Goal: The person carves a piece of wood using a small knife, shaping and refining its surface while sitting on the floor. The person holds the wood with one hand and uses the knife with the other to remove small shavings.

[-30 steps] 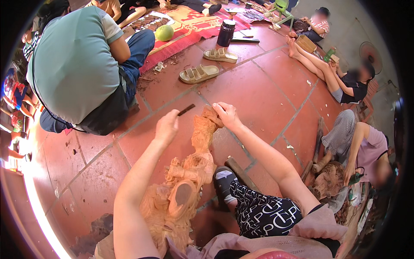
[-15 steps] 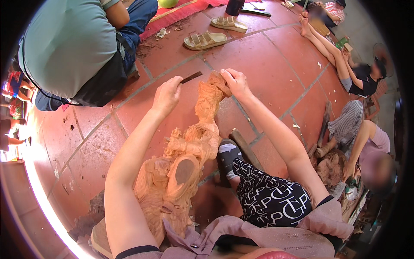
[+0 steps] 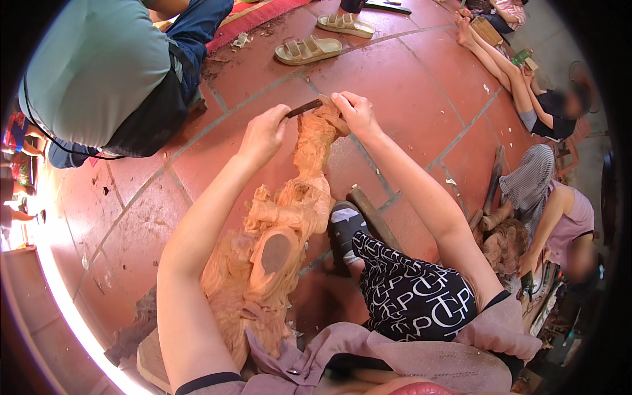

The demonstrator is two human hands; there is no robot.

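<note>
Wooden figure carving: pale orange wood, deeply cut folds, an oval flat patch low on its body, lying lengthwise on the red tile floor between the person's arms. Left hand, grip closed around a dark narrow tool, its tip at the carving's top. Right hand clasps the carving's top end. Beyond the carving, bare tiles lie open up to two tan sandals. A seated person in a green shirt is left of the carving.

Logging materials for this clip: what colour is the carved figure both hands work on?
Pale orange-tan raw wood: the carved figure, seen best in the head view.
</note>
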